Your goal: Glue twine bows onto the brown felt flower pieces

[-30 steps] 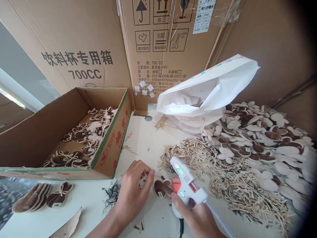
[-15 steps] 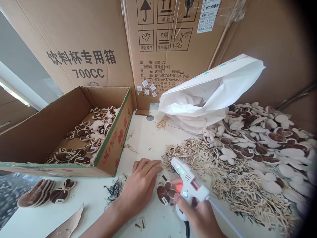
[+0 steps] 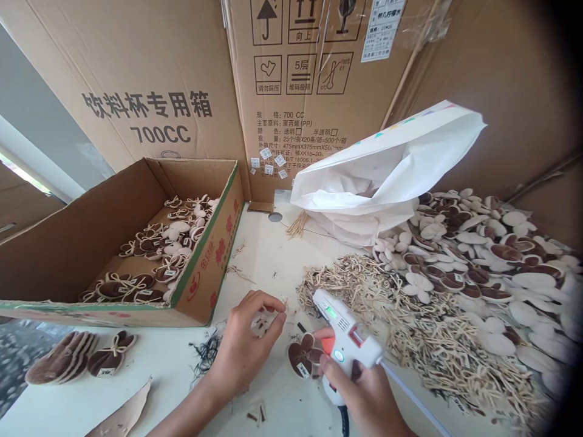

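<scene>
white table [image 3: 273, 255], brown piece [image 3: 303, 358] beside glue gun [image 3: 347, 340]

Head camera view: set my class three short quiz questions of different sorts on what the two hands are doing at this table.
1. True or false: the right hand grips a white glue gun.
2. What lies on the table by the gun's nozzle?
A. brown butterfly-shaped piece
B. scissors
C. cup
3. Fill in: the left hand pinches a small ____ bow.

Key: 1 true; 2 A; 3 string.
</scene>
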`<state>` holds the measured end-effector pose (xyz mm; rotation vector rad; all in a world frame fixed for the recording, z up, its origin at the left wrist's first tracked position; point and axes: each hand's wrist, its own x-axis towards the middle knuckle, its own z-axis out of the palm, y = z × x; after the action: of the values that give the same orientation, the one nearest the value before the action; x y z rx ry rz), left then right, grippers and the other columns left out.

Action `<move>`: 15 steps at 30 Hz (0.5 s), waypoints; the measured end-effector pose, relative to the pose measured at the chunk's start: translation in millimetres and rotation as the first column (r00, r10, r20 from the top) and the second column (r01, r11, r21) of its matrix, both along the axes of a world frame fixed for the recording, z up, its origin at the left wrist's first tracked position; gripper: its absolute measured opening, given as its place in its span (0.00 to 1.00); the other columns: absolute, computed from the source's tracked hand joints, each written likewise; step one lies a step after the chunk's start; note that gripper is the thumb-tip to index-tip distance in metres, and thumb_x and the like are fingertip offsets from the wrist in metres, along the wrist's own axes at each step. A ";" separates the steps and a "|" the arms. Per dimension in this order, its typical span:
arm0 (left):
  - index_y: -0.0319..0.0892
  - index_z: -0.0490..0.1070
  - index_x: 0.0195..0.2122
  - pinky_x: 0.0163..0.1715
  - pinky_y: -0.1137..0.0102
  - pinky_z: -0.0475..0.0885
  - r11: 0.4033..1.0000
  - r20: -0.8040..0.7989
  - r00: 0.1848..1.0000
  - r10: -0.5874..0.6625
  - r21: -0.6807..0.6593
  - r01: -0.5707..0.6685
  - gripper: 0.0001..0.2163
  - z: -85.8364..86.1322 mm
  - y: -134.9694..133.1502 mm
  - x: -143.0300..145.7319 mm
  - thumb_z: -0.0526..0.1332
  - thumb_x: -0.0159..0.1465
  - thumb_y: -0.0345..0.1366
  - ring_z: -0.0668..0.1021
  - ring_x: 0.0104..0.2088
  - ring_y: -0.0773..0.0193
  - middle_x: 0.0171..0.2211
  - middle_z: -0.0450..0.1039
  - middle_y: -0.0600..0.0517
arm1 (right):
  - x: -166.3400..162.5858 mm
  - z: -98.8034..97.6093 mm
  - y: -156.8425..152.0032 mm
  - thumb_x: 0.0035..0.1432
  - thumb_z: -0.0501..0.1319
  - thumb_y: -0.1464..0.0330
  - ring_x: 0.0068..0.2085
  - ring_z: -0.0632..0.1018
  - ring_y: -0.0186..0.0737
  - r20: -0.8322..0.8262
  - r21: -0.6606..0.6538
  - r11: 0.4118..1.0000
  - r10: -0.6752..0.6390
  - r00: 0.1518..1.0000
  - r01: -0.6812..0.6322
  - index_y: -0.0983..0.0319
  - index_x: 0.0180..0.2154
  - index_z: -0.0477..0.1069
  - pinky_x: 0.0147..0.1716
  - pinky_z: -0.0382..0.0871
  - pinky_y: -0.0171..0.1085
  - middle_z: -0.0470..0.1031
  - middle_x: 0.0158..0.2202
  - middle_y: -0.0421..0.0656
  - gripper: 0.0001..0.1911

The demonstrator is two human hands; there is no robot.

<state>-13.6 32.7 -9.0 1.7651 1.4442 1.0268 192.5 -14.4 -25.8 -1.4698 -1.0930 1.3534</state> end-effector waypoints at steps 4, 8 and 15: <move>0.44 0.75 0.37 0.40 0.67 0.73 0.992 0.152 0.988 0.030 -0.124 -0.011 0.03 7.2 0.0 0.0 0.64 0.68 0.37 0.78 0.37 0.60 0.35 0.79 0.52 | 0.2 1.0 -0.3 0.57 0.65 0.55 0.25 0.70 0.39 -0.008 -0.004 1.000 0.005 1.000 -0.005 0.61 0.47 0.74 0.26 0.63 0.37 0.76 0.25 0.40 0.21; 0.43 0.73 0.38 0.39 0.68 0.74 0.976 0.308 0.952 0.001 -0.206 0.066 0.07 6.2 0.2 -0.9 0.64 0.69 0.40 0.77 0.36 0.62 0.34 0.76 0.51 | -0.8 4.3 -1.2 0.58 0.65 0.55 0.27 0.73 0.40 -0.037 0.017 1.000 -0.007 0.999 0.007 0.60 0.47 0.74 0.26 0.64 0.37 0.81 0.31 0.42 0.20; 0.46 0.72 0.49 0.41 0.68 0.72 0.963 0.387 0.921 -0.040 -0.232 0.140 0.09 4.3 -3.2 -5.3 0.62 0.71 0.41 0.74 0.38 0.62 0.37 0.71 0.51 | 0.1 0.8 -0.9 0.58 0.67 0.52 0.31 0.77 0.44 -0.090 -0.009 0.999 -0.033 0.995 0.032 0.59 0.48 0.74 0.32 0.69 0.39 0.80 0.30 0.42 0.22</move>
<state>-18.9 29.6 -4.8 1.3457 1.1790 1.0155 192.6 -15.3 -24.9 -1.4117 -1.0034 1.3889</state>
